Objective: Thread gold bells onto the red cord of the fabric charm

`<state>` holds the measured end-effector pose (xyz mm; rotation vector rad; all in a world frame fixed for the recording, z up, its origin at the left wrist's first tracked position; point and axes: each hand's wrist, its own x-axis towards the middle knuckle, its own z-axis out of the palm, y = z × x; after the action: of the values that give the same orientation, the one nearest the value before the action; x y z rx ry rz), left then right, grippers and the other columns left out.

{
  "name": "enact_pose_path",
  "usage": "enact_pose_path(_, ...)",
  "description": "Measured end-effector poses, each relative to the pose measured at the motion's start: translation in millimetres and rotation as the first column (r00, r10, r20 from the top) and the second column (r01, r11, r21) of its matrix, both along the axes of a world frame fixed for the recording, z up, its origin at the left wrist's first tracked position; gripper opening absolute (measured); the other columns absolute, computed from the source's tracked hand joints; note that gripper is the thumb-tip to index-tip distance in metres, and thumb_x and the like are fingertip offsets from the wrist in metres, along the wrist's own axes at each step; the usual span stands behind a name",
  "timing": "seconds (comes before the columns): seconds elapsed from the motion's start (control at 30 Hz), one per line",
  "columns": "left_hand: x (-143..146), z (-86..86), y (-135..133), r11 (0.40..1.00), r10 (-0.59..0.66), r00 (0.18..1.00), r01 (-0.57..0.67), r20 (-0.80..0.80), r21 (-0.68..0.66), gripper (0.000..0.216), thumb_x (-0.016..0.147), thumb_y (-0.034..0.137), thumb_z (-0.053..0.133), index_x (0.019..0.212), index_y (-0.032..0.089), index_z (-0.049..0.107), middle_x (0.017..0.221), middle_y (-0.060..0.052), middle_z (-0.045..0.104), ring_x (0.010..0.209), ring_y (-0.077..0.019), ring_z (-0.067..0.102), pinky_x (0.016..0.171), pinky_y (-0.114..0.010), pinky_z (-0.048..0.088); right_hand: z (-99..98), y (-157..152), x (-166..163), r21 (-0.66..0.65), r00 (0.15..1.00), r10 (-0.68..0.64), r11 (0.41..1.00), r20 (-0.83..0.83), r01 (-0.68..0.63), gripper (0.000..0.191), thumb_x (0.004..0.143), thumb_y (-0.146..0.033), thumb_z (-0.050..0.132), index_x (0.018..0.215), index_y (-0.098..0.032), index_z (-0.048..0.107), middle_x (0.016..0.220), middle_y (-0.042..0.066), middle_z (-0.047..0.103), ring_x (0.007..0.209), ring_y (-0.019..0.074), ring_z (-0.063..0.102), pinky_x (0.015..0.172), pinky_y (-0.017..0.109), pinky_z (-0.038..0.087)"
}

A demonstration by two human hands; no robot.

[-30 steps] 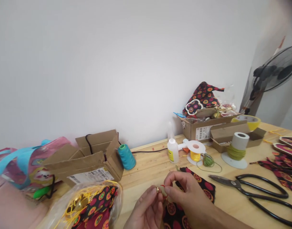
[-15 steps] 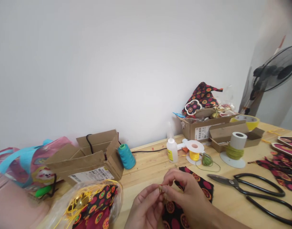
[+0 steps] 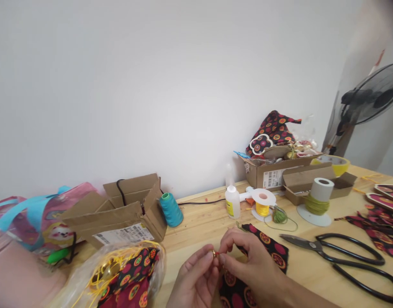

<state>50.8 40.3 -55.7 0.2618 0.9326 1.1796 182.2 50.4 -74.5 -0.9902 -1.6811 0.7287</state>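
Between thumb and fingertips, my left hand (image 3: 196, 273) pinches a small shiny gold metal piece (image 3: 213, 253), partly covered by the fingers; its exact kind is unclear. My right hand (image 3: 244, 256) is closed right beside it, thumb and forefinger on a short bit of red cord (image 3: 217, 253) that meets the gold piece. Beneath both hands lies black patterned fabric (image 3: 269, 241) with red and orange round motifs, partly hidden by the right hand. Large black-handled scissors (image 3: 318, 246) rest on the table to the right of the fabric.
Left: a plastic bag (image 3: 156, 273) with yellow cord and fabric, an open cardboard box (image 3: 119, 218), a teal thread cone (image 3: 171, 209). Behind the hands: a glue bottle (image 3: 232, 202), a yellow cord spool (image 3: 262, 208), a green cord spool (image 3: 316, 205). A filled box (image 3: 270, 175) stands against the wall.
The gold piece now shows more plainly at my left fingertips. My right fingertips have shifted slightly right, with red cord visible between the hands.
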Motion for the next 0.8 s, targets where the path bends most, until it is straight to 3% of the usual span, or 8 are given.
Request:
enact_pose_path(0.33, -2.0, -3.2, 0.5, 1.000, 0.019, 1.000, -0.019, 0.012, -0.006, 0.031, 0.073, -0.007, 0.041, 0.059, 0.007, 0.064, 0.054, -0.009, 0.068, 0.048, -0.0117, 0.063, 0.045, -0.015, 0.051, 2.9, 0.1, 1.7, 0.009, 1.000, -0.003, 1.000, 0.019, 0.003, 0.009, 0.067, -0.010, 0.057, 0.061, -0.016, 0.056, 0.062, -0.001, 0.055, 0.063, 0.0128, 0.051, 0.059, 0.024, 0.039)
enact_pose_path(0.5, -4.4, -8.1, 1.4, 0.999, -0.028, 0.998, 0.026, 0.058, 0.034, 0.031, 0.074, -0.006, 0.040, 0.062, 0.008, 0.064, 0.052, -0.009, 0.066, 0.046, -0.0100, 0.061, 0.041, -0.014, 0.048, 3.2, -0.8, 2.1, 0.024, 1.000, -0.002, 1.000, 0.022, 0.001, 0.009, 0.066, -0.010, 0.056, 0.060, -0.016, 0.056, 0.061, 0.000, 0.055, 0.063, 0.0132, 0.051, 0.060, 0.024, 0.039)
enact_pose_path(0.8, -3.3, -1.7, -1.8, 0.999, -0.035, 0.999, 0.036, -0.020, 0.014, 0.028, 0.073, -0.006, 0.043, 0.059, 0.007, 0.063, 0.050, -0.007, 0.065, 0.043, -0.0083, 0.060, 0.043, -0.013, 0.050, 3.7, 0.2, 1.7, 0.041, 1.000, -0.009, 0.999, 0.024, 0.008, 0.009, 0.068, -0.011, 0.056, 0.061, -0.017, 0.056, 0.061, -0.001, 0.054, 0.062, 0.0127, 0.051, 0.059, 0.024, 0.039)
